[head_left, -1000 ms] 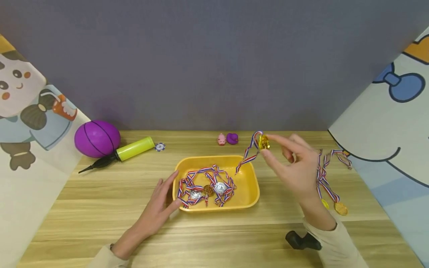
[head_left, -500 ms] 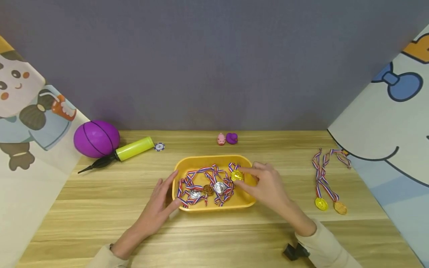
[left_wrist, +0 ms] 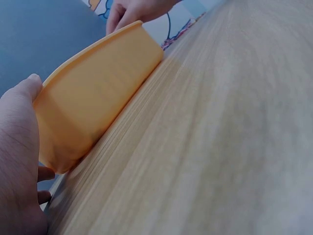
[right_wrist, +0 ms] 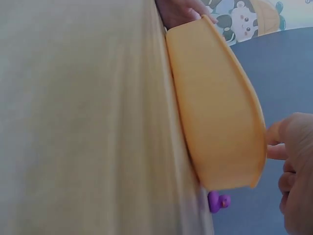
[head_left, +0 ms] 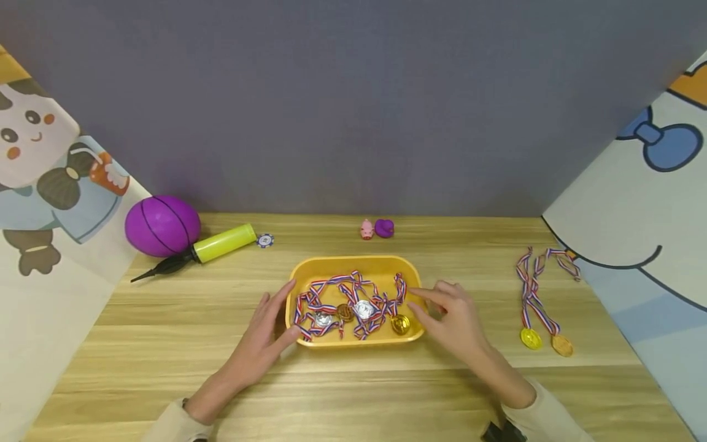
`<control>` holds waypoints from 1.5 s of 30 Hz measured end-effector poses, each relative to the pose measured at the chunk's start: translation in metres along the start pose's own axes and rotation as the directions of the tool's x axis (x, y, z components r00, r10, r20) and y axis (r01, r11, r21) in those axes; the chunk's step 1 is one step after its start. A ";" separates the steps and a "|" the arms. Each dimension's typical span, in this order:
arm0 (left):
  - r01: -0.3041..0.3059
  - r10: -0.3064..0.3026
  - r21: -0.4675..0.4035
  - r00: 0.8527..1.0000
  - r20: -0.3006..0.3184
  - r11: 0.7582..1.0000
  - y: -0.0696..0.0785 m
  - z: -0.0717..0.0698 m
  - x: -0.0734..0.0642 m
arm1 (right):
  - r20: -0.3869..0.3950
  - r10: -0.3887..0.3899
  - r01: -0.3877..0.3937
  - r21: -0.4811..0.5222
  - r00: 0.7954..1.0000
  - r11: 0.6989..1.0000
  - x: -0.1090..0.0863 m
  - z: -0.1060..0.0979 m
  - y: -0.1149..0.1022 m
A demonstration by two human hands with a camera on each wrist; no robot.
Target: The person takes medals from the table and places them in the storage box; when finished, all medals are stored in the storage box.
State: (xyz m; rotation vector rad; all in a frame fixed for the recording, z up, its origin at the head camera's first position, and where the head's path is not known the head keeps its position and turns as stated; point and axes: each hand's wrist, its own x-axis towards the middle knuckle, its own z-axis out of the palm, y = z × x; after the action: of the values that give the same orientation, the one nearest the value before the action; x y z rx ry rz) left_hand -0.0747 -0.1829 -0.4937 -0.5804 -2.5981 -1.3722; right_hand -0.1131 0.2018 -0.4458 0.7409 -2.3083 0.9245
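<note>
In the head view, a yellow plastic tray (head_left: 353,344) holds several medals on red, white and blue ribbons. Silver medals (head_left: 364,310) and a bronze medal (head_left: 345,314) lie at its left and middle, and a gold medal (head_left: 401,324) lies by the right end. My left hand (head_left: 256,344) holds the tray's left end, its thumb at the front corner of the rim and its fingers at the back. Over the right rim is my right hand (head_left: 455,322), thumb and index finger apart, with nothing between them.
Another gold medal (head_left: 531,339) and a bronze-coloured medal (head_left: 562,345) lie with ribbons on the right. A pink pig (head_left: 367,229) and purple duck (head_left: 384,228) stand behind the tray. At the left are a purple ball (head_left: 162,226), a hand pump (head_left: 224,243) and a poker chip (head_left: 265,240).
My right hand has brought the gold medal from above the tray's right end down into it, let it go and drawn back to the right rim. My left hand has stayed put.
</note>
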 end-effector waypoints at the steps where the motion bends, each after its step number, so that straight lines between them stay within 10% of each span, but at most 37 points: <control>1: 0.003 -0.003 -0.001 1.000 -0.001 1.000 0.000 0.000 0.000 | -0.015 -0.001 0.001 0.006 1.000 1.000 -0.003 -0.001 0.001; 45: 0.011 -0.011 -0.005 1.000 0.004 1.000 0.000 0.000 0.000 | -0.261 0.186 -0.213 -0.079 0.947 0.974 -0.082 -0.093 0.057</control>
State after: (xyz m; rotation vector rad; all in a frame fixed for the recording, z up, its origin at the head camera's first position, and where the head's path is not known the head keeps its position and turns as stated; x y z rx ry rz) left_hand -0.0745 -0.1830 -0.4933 -0.5711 -2.6055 -1.3821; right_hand -0.0673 0.3285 -0.4670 0.3258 -2.2118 0.9169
